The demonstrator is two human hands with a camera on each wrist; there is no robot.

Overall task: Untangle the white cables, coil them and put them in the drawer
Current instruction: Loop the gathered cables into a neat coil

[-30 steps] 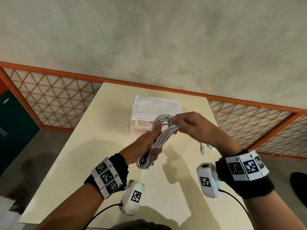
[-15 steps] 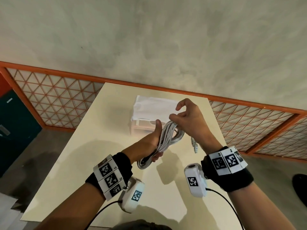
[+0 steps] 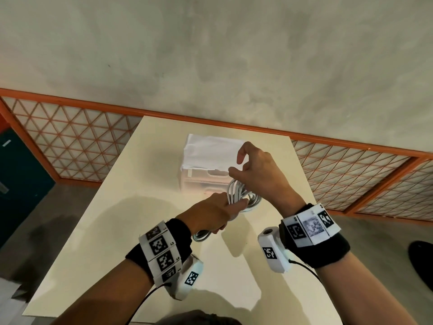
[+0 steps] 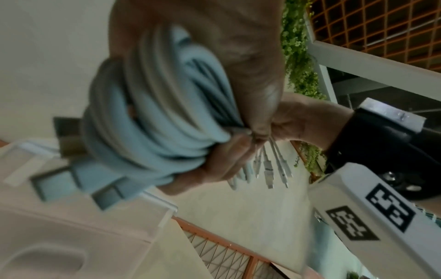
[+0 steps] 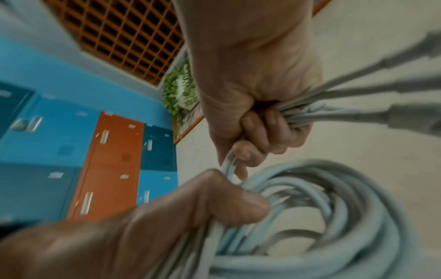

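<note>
The white cables [image 3: 246, 198] form one coil held above the cream table [image 3: 140, 231]. My left hand [image 3: 215, 214] grips the coil's near side in a fist. My right hand [image 3: 253, 174] sits over the far side, its lower fingers curled round the strands and its forefinger and thumb raised. In the left wrist view the coil [image 4: 155, 113] fills the middle and several connector ends [image 4: 269, 169] hang below the fingers. The right wrist view shows my thumb pressed on the coil [image 5: 334, 226]. Just behind the hands stands the drawer unit [image 3: 201, 181].
A folded white cloth [image 3: 210, 151] lies on top of the drawer unit. An orange lattice railing [image 3: 82, 146] runs behind the table, and blue lockers [image 3: 18, 179] stand at the left. A dark shoe [image 3: 421, 259] is on the floor to the right.
Both hands have carried the coil forward, close to the drawer unit. My right hand has swung over the coil's far side, and the loose ends that hung at the right are gone from the head view.
</note>
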